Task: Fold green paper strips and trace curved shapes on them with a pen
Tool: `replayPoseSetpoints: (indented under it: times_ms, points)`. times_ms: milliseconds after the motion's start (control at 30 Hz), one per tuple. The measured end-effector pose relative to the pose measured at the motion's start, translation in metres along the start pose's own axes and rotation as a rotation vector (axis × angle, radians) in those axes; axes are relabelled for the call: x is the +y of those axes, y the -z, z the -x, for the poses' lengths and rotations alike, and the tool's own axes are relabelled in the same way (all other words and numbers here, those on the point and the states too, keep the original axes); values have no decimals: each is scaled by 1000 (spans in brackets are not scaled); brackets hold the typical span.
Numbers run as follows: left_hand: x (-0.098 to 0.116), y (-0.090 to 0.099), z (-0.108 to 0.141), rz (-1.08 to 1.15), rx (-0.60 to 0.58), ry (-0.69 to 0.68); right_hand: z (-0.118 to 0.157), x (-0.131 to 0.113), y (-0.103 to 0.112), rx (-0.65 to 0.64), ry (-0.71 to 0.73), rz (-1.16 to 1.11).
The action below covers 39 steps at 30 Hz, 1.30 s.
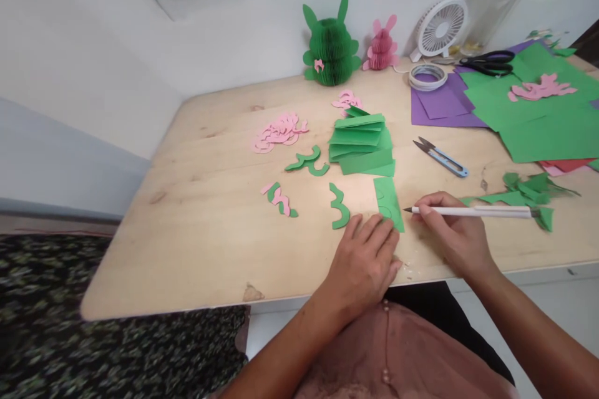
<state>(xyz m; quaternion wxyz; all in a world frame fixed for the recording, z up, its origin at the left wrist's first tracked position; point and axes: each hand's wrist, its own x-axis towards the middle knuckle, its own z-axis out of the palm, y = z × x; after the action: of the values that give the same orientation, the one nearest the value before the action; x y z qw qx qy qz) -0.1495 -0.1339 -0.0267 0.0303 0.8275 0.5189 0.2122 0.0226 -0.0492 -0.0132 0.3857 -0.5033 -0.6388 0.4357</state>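
Observation:
My right hand (452, 237) grips a white pencil (486, 211), its dark tip pointing left just beside a small green paper rectangle (387, 196). Curved outlines show on that rectangle. My left hand (367, 255) lies flat with its fingertips on the rectangle's lower edge. Left of the rectangle is a wavy green paper cutout (340, 212). Beyond it sits a stack of folded green paper strips (358, 137). More green curved cutouts (309, 161) and a pink-and-green twisted piece (279, 199) lie farther left.
Pink paper cutouts (281, 131) lie left of the stack. A green paper rabbit (331, 50) and a pink one (380, 47) stand at the wall near a white fan (441, 28). At right are thread snips (442, 157), tape (427, 77), black scissors (491, 62) and green sheets (538, 131).

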Motion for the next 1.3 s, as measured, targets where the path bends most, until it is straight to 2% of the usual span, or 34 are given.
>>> replayPoseSetpoints:
  times_ms: [300, 733, 1300]
  points:
    - [-12, 7, -7, 86, -97, -29, 2, 1, -2, 3, 26, 54]
    - [-14, 6, -8, 127, -112, -20, 2, -5, -4, 5, 111, 309]
    - [-15, 9, -9, 131, -143, -12, 0, -10, -6, 1, 193, 402]
